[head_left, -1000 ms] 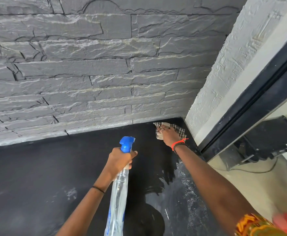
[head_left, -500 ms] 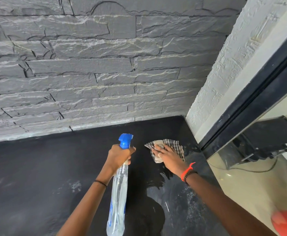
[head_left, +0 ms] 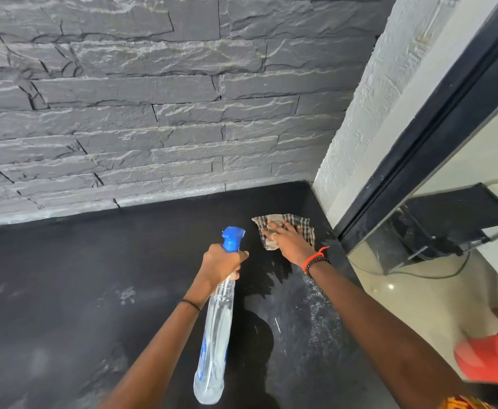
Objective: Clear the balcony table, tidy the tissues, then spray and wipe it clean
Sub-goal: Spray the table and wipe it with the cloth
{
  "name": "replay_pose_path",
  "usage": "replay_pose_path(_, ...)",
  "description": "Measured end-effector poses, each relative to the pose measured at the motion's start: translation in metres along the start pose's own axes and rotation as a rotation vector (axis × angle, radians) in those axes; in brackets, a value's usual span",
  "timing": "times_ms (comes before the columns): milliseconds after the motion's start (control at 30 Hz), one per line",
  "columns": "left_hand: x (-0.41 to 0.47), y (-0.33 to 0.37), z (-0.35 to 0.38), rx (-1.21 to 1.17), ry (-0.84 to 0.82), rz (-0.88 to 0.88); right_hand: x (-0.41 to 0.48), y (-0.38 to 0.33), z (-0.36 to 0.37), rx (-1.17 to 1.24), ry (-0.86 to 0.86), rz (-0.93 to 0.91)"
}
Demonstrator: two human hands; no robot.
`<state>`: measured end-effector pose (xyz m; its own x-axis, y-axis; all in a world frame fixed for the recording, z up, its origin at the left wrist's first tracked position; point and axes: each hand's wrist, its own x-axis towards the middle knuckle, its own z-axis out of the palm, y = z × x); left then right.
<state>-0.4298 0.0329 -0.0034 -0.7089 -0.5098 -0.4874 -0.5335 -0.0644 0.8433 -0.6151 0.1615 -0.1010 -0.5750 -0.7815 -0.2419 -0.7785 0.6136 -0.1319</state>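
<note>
while the left hand grips the spray bottle, clear liquid fills it.

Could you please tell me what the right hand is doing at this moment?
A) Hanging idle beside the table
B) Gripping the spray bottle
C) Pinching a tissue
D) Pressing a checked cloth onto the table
D: the right hand lies with straight fingers on the cloth, which is spread on the table, while the left hand grips the spray bottle.
</note>
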Motion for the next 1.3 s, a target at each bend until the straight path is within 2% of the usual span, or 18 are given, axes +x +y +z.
replay_pose_path(100, -0.007, -0.001, 0.01, -0.01, -0.019, -0.01, -0.014, 0.016, 0.022, -0.041, -0.034, -0.161)
replay_pose_path(167, -0.012, -0.001, 0.013, -0.009, -0.034, -0.007, -0.021, 0.038, 0.031, -0.076, -0.064, -0.204)
replay_pose_path(400, -0.026, -0.013, 0.022, 0.036, -0.068, -0.026, -0.04, 0.078, 0.001, -0.009, 0.039, 0.006)
replay_pose_path(767, -0.053, -0.031, 0.038, 0.077, -0.092, -0.101, -0.033, 0.078, 0.007, 0.027, -0.034, 0.094)
replay_pose_path(1033, -0.064, -0.035, 0.039, 0.059, -0.086, -0.066, -0.028, 0.075, 0.02, 0.036, -0.035, 0.12)
replay_pose_path(1133, -0.066, -0.039, 0.03, 0.039, -0.027, -0.024, -0.029, 0.055, 0.02, 0.027, -0.022, 0.103)
replay_pose_path(1300, -0.062, -0.051, 0.006, -0.059, 0.029, -0.072, -0.05, -0.038, 0.012, 0.034, -0.032, -0.035)
